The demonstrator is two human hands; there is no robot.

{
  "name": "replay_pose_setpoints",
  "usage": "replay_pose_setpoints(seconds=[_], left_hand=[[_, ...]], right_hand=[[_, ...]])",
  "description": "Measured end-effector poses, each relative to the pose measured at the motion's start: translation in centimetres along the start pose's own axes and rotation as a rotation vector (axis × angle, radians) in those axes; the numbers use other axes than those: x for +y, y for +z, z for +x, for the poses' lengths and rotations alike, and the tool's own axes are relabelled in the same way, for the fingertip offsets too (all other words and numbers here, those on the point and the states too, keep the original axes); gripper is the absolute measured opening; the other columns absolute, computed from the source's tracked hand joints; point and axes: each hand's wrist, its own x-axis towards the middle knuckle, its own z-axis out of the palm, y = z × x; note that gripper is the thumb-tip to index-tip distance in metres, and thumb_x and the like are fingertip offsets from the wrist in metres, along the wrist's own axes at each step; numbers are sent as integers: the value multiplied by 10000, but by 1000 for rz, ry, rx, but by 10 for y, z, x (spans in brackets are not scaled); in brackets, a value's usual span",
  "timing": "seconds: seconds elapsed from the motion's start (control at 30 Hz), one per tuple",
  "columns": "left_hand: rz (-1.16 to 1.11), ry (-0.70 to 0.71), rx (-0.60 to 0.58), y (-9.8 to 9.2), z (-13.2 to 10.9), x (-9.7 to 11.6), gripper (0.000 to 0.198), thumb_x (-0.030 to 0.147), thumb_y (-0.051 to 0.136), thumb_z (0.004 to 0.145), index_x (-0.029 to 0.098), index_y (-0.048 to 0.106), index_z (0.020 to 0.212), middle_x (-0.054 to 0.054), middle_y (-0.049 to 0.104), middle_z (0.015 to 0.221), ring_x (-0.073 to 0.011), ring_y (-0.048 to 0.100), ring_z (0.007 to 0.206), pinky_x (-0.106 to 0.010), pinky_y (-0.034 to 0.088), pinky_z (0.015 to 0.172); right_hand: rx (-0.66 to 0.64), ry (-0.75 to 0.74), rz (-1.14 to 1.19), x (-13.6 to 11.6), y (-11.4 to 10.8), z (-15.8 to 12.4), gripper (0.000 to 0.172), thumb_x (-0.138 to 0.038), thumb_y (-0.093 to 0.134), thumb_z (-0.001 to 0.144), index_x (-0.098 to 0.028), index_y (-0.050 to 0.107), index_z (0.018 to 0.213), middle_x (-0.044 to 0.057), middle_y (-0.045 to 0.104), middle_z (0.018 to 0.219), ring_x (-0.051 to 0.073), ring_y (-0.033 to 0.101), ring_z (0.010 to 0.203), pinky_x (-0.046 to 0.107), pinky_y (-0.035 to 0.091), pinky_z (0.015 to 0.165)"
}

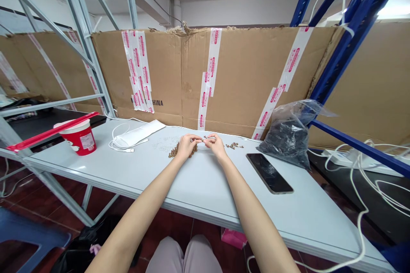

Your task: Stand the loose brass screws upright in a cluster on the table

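My left hand [186,145] is closed in a pinch beside a pile of small brown pieces [173,152]. Close to its fingertips, my right hand [215,143] pinches too, and a tiny dark piece shows between the two hands. Which hand grips it is too small to tell. Some of the brown pile lies under and behind the left hand. Scattered clear bits [163,144] lie left of the pile. A smaller group of brown pieces [235,145] rests to the right of my right hand.
On the grey table [205,179] lie a phone [269,173] at right and a white power strip [139,133] with cables. A red cup [78,137] stands left, a plastic bag of dark items [288,138] back right. Cardboard [166,76] walls the back edge.
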Motion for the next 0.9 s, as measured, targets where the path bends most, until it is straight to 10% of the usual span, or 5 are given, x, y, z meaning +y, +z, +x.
replay_pose_setpoints(seconds=[0.43, 0.9], left_hand=[[-88, -43, 9, -3, 2, 8, 137, 245, 583, 705, 199, 693, 771, -33, 676, 828, -167, 577, 819, -274, 415, 773], [-111, -22, -20, -3, 2, 11, 158, 227, 555, 715, 189, 685, 797, -33, 670, 843, -158, 560, 813, -255, 408, 727]], right_hand=[[-152, -265, -417, -12, 0, -13, 248, -392, 369, 834, -195, 499, 757, -15, 518, 701, 128, 467, 669, 243, 356, 661], [-242, -226, -292, -5, -2, -6, 325, -478, 409, 806, -188, 473, 675, -26, 486, 614, 107, 428, 576, 222, 359, 604]])
